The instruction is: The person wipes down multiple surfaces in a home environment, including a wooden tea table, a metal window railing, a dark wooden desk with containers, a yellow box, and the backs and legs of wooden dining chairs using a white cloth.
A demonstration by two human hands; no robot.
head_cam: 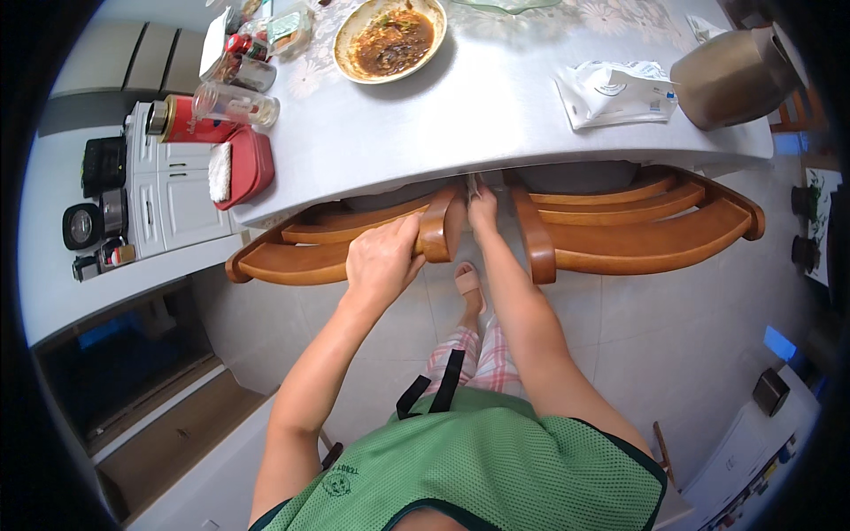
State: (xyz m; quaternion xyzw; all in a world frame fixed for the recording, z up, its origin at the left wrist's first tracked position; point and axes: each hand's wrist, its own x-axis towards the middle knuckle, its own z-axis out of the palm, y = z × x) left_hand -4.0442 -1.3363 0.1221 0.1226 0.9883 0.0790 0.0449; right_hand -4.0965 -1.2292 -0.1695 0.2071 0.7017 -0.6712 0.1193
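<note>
My left hand (pixel 384 255) grips the top rail of the left wooden chair (pixel 292 261), beside its rounded end post. My right hand (pixel 483 211) reaches into the gap between this chair and the right wooden chair (pixel 644 245), just under the table's edge. Its fingers are partly hidden around a narrow, pale thing that I cannot make out. Both chairs have their backs against the edge of the cloth-covered table (pixel 425 143). Above the gap, a bowl (pixel 392 40) with brown sauce and food remnants stands on the table.
Jars, a red canister (pixel 192 119) and a red container (pixel 255 166) line the table's left edge. A white packet (pixel 617 96) and a bronze-coloured pitcher (pixel 737 79) stand at the right. White cabinets (pixel 192 206) are at the left; one slippered foot is on the tiled floor (pixel 578 312).
</note>
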